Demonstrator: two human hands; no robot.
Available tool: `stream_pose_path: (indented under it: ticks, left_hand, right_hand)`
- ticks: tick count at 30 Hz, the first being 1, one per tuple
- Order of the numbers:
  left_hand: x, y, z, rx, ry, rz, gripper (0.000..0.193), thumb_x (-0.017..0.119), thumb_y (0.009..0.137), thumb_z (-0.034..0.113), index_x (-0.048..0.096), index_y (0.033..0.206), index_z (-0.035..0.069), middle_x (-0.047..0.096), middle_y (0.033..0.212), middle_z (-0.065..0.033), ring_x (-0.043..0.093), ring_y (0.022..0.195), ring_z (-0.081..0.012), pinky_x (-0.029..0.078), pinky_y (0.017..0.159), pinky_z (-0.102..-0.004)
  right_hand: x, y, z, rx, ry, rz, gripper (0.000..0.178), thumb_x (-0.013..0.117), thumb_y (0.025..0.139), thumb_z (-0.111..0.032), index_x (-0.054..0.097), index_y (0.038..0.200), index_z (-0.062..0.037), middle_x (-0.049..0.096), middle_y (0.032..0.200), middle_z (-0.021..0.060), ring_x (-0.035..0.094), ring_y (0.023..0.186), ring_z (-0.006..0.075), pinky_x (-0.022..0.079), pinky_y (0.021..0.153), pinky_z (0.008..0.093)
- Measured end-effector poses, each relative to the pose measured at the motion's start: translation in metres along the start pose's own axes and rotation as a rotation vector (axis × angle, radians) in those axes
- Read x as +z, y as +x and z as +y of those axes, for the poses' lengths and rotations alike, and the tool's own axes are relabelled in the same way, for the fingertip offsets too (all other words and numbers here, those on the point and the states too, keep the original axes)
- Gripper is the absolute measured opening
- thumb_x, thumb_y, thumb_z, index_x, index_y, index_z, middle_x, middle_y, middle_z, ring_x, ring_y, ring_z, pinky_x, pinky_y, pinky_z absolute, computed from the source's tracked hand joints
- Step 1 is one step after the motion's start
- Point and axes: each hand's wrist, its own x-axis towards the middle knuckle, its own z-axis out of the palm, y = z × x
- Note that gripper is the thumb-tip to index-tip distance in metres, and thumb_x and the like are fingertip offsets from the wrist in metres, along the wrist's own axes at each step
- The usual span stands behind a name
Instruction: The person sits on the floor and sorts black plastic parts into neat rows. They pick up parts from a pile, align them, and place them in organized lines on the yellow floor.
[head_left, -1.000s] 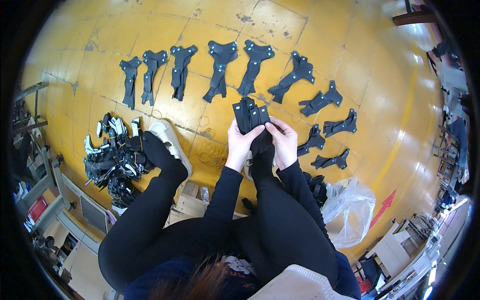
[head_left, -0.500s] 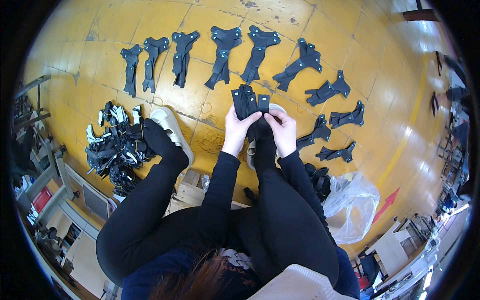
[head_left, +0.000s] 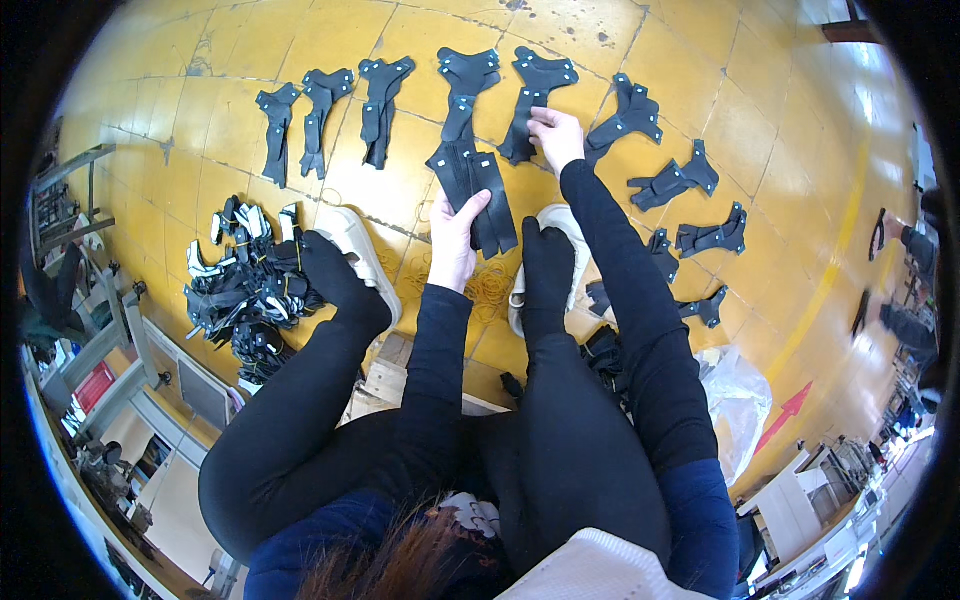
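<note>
while l hand point(head_left: 455, 240) holds strips point(head_left: 499, 222), r hand point(head_left: 556, 138) at stack point(head_left: 544, 70), grip unclear; prob. picking step, next needs clean pinch.

Black lower sleeves point(head_left: 630, 265), navy-blue upper sleeve point(head_left: 697, 510), black leggings point(head_left: 580, 450), black socks point(head_left: 545, 275), cream shoes point(head_left: 350, 232), apparently a pale chest print point(head_left: 470, 514)

The left hand point(head_left: 453, 242) holds black strips point(head_left: 491, 215). Past the strips, the right hand point(head_left: 559, 138) is by a black piece point(head_left: 543, 75). Left of the strips sits a messy pile point(head_left: 257, 297).
</note>
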Motion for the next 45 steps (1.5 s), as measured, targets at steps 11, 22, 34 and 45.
stream_pose_path:
  ticks: [11,22,34,45]
  left_hand:
    - [-0.005,0.005,-0.010,0.068,0.045,0.050,0.032,0.069,0.076,-0.004,0.059,0.106,0.002,0.066,0.097,-0.0066,0.063,0.083,-0.0132,0.050,0.076,-0.0267]
    - [0.020,-0.005,-0.020,-0.006,0.121,-0.043,0.034,0.071,0.075,-0.004,0.057,0.106,0.002,0.065,0.096,-0.0068,0.063,0.083,-0.0145,0.050,0.077,-0.0260]
    - [0.024,-0.011,-0.020,-0.183,0.019,-0.060,0.025,0.063,0.084,0.007,0.054,0.106,0.002,0.062,0.094,-0.0087,0.063,0.081,-0.0188,0.052,0.075,-0.0294]
    - [0.030,-0.017,-0.017,-0.153,0.039,-0.130,0.025,0.066,0.081,0.002,0.058,0.105,0.004,0.065,0.096,-0.0059,0.063,0.080,-0.0131,0.051,0.072,-0.0247]
  right_hand:
    - [-0.013,-0.131,-0.043,0.144,0.223,-0.278,0.025,0.064,0.086,-0.018,0.064,0.103,0.0015,0.065,0.087,0.0040,0.060,0.075,0.0091,0.048,0.069,0.0225]
    - [-0.025,-0.155,-0.022,0.047,0.243,-0.105,0.021,0.066,0.083,-0.011,0.064,0.099,0.0022,0.063,0.082,0.0013,0.056,0.074,0.0070,0.044,0.068,0.0212]
    - [-0.179,-0.237,0.111,0.258,0.350,0.801,0.037,0.066,0.084,-0.011,0.056,0.116,0.0048,0.063,0.092,0.0054,0.057,0.070,0.0109,0.048,0.062,0.0245]
    - [-0.254,-0.278,0.233,0.418,0.446,1.165,0.032,0.067,0.081,-0.005,0.055,0.109,0.0046,0.061,0.082,0.0089,0.056,0.059,0.0143,0.047,0.051,0.0261]
